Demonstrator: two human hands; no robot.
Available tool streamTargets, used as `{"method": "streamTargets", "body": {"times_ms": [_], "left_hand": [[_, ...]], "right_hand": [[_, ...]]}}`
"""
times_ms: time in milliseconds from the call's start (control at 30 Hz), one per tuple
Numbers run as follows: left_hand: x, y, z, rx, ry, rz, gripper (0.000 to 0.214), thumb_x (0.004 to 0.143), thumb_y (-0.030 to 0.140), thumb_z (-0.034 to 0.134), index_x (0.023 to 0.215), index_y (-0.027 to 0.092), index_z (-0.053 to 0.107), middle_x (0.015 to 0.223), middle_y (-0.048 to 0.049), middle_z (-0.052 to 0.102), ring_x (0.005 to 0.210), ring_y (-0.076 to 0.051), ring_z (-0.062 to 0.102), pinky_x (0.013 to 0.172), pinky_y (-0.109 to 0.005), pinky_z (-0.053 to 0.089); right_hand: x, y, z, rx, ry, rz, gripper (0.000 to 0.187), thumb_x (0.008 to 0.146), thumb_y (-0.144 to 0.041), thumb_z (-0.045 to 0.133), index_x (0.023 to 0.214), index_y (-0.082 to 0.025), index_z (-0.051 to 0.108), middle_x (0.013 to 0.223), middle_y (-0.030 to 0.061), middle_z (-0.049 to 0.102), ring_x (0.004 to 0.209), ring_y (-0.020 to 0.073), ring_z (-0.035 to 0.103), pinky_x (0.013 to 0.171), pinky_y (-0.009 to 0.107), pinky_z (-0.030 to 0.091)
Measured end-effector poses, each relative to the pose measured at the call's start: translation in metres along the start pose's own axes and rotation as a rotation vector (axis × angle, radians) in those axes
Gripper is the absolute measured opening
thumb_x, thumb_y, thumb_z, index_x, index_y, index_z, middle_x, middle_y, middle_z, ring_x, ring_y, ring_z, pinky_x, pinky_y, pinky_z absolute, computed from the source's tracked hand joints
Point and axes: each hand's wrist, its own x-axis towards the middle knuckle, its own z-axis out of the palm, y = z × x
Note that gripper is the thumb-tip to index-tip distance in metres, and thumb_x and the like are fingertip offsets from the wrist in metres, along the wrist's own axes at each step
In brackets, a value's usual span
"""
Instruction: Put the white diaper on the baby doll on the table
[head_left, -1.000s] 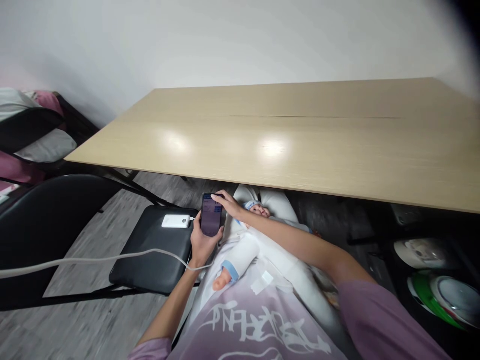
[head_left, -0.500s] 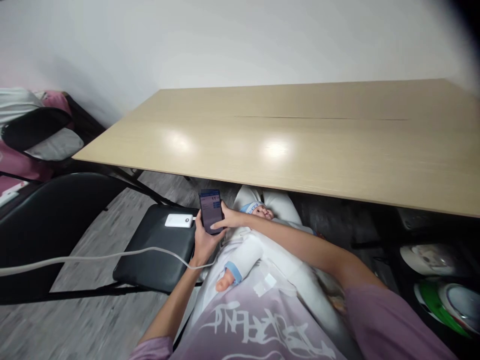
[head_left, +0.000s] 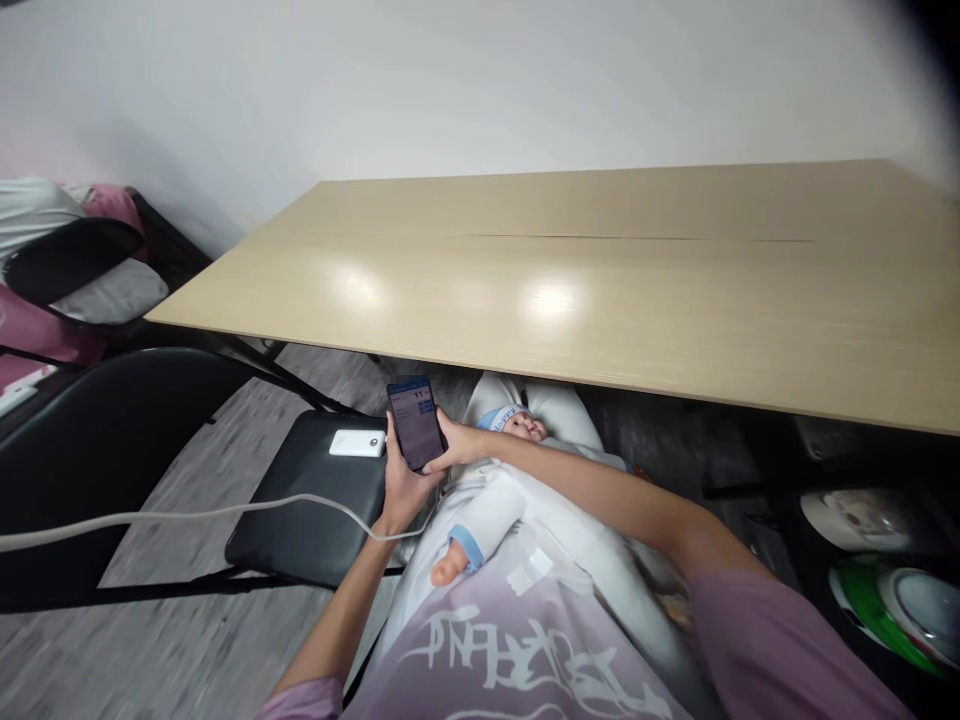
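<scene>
Nearest me is the wearer's mauve shirt [head_left: 540,640], its front lettered in white. A baby doll [head_left: 491,515] lies across the lap in pale clothes, one blue-cuffed limb reaching back toward the shirt, its head in a blue-and-white cap [head_left: 501,417] farther off.

Just to the left of that head, above the edge of the lap, both hands hold a smartphone [head_left: 415,424]. It stands portrait-wise: its long axis runs away from the wearer toward the table, the top end leaning a little left, the screen tipped back at the wearer. It is a slim, dark slab with a lit, dim purplish screen, a bluer strip along the top and what looks like "11" near the upper right; the smaller print I can't read. The left hand [head_left: 406,490] curls around its lower left side, fingers along the edge. The right hand [head_left: 463,442] grips the right side, thumb at the lower corner.

A pale cable [head_left: 225,517] crosses the left wrist. Beside it, a white power bank [head_left: 358,443] lies sideways on a black padded chair [head_left: 300,525]. Beyond stretches a wood-topped table [head_left: 637,310], then a plain white wall [head_left: 525,80].
</scene>
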Motion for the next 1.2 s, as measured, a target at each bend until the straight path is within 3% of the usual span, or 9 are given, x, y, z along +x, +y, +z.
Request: {"method": "streamTargets", "body": {"times_ms": [233,533,967,1200], "left_hand": [[0.0,-0.004,0.0,-0.025,0.006,0.0,0.139,0.063,0.019,0.09,0.173,0.028,0.006,0.162,-0.0187,0.044,0.143,-0.035,0.054,0.121,-0.054,0.044],[0.001,-0.001,0.002,-0.019,0.022,0.025,0.139,0.062,0.024,0.094,0.172,0.027,0.009,0.161,-0.0196,0.045,0.142,-0.037,0.055,0.121,-0.056,0.043],[-0.001,0.003,-0.001,0.054,0.019,0.012,0.136,0.062,0.016,0.087,0.172,0.029,0.008,0.165,-0.0177,0.041,0.146,-0.035,0.05,0.122,-0.052,0.043],[-0.001,0.009,-0.001,0.065,0.024,0.019,0.133,0.066,0.018,0.086,0.173,0.024,0.006,0.159,-0.0197,0.048,0.138,-0.033,0.059,0.116,-0.047,0.05]], "right_hand": [[-0.001,-0.002,-0.001,-0.029,0.008,-0.036,0.132,0.059,-0.036,0.099,0.161,-0.017,0.018,0.151,0.0196,0.05,0.141,0.0309,0.052,0.119,0.047,0.043],[0.0,-0.011,0.006,-0.002,0.079,-0.028,0.133,0.052,-0.035,0.103,0.158,-0.02,0.024,0.153,0.0185,0.048,0.144,0.0321,0.048,0.122,0.05,0.04],[-0.001,-0.004,0.002,-0.005,0.013,-0.047,0.128,0.061,-0.035,0.098,0.159,-0.018,0.019,0.154,0.0202,0.047,0.144,0.0313,0.049,0.12,0.048,0.042],[-0.001,-0.007,0.003,0.004,0.02,-0.046,0.122,0.062,-0.035,0.098,0.156,-0.018,0.023,0.151,0.0205,0.051,0.142,0.0318,0.051,0.119,0.049,0.043]]}}
